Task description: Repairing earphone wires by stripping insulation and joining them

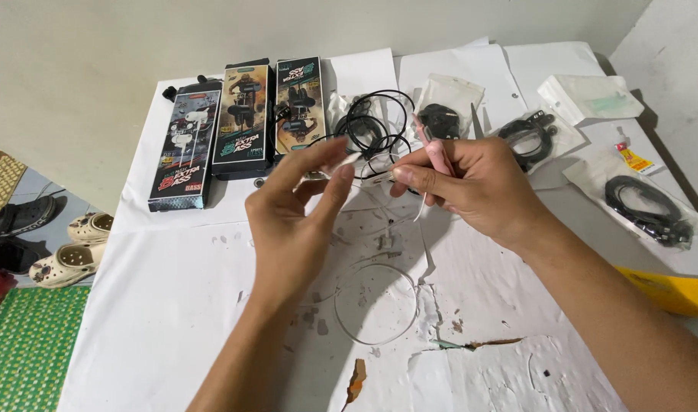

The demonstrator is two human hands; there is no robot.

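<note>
White cable [376,305] pinched between both hands [303,206], pink tool [439,155] gripped.

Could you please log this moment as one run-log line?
left hand: pinching white cable end | right hand: gripping pink tool | nearby: three earphone boxes, bagged black cables

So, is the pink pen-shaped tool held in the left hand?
No, the pink pen-shaped tool is gripped in the right hand, while the left hand pinches a thin white wire.
</note>
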